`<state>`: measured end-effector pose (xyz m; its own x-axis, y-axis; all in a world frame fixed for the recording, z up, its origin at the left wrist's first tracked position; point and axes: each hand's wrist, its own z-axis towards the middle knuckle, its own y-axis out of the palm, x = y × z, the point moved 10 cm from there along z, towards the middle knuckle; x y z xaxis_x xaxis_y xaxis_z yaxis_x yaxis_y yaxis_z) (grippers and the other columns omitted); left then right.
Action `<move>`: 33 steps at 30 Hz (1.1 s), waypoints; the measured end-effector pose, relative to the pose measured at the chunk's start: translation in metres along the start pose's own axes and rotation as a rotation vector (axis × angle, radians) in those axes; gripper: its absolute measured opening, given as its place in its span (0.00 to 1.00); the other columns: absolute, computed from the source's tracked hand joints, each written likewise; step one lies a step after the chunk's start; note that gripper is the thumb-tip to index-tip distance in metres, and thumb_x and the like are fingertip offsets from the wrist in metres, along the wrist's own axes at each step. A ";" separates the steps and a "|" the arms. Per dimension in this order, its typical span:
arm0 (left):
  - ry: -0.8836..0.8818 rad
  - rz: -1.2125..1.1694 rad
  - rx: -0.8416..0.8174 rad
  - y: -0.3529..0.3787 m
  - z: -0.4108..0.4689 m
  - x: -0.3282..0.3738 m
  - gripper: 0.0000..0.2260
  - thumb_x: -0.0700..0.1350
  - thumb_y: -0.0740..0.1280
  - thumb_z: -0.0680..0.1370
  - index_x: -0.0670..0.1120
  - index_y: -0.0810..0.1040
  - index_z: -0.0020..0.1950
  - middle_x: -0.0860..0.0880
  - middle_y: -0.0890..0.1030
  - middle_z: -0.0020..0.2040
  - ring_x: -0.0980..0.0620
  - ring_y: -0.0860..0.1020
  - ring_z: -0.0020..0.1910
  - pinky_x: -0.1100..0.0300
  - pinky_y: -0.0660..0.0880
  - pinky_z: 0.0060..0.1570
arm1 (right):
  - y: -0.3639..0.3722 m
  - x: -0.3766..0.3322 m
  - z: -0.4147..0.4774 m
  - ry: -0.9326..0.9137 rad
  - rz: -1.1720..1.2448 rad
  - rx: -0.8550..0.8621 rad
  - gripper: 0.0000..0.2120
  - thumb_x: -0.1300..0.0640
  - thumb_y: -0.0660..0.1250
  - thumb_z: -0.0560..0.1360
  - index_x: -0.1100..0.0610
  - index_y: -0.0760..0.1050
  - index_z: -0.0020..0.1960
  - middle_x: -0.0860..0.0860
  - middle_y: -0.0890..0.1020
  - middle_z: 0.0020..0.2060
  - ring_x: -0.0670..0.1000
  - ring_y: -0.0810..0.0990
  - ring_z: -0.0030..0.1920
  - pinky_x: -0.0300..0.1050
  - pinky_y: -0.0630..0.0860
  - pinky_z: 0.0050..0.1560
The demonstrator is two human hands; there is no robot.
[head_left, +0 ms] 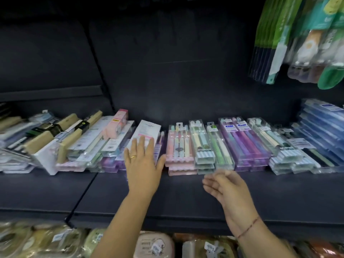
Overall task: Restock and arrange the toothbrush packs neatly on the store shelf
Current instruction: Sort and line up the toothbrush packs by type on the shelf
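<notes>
Several toothbrush packs lie in rows along the back of a dark shelf (186,194). My left hand (142,162), with a gold ring, lies flat with straight fingers on a white-backed pack (147,131) atop a purple stack. To its right sit a pink pastel pack stack (179,146), green packs (202,144) and purple packs (245,140). My right hand (226,187) hovers over the bare shelf front, fingers loosely curled, holding nothing, just below the green packs.
A jumbled heap of packs and beige boxes (55,140) fills the left end. Blue packs (322,127) are stacked at the right end. Green and white items (290,38) hang at the upper right. A lower shelf holds wrapped goods (154,244).
</notes>
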<state>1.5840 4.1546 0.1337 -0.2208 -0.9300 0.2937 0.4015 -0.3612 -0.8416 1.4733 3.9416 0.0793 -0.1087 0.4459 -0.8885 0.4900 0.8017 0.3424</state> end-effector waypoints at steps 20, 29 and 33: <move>-0.382 -0.383 0.310 -0.056 0.007 -0.091 0.31 0.63 0.49 0.78 0.40 0.75 0.63 0.40 0.82 0.47 0.37 0.79 0.47 0.54 0.67 0.41 | 0.138 0.047 0.019 0.081 -0.249 -0.339 0.05 0.66 0.61 0.80 0.60 0.75 0.50 0.56 0.82 0.41 0.51 0.82 0.40 0.41 0.81 0.42; -0.739 -0.868 0.252 -0.014 -0.003 -0.129 0.18 0.54 0.65 0.80 0.38 0.78 0.49 0.46 0.82 0.38 0.48 0.81 0.35 0.55 0.77 0.36 | 0.140 0.044 0.004 0.118 -0.252 -0.393 0.04 0.64 0.62 0.80 0.60 0.76 0.51 0.57 0.82 0.42 0.51 0.83 0.41 0.44 0.81 0.45; -0.865 -1.309 0.194 0.002 -0.023 -0.096 0.14 0.48 0.66 0.81 0.37 0.75 0.56 0.40 0.83 0.43 0.50 0.83 0.33 0.62 0.78 0.31 | 0.152 0.038 -0.007 0.100 -0.182 -0.469 0.13 0.57 0.64 0.80 0.54 0.71 0.64 0.56 0.83 0.49 0.53 0.84 0.44 0.46 0.82 0.48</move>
<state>1.5853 4.2443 0.0932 0.0338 0.2889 0.9568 0.4653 -0.8518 0.2407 1.5375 4.0836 0.1001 -0.2499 0.2996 -0.9207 0.0169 0.9521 0.3053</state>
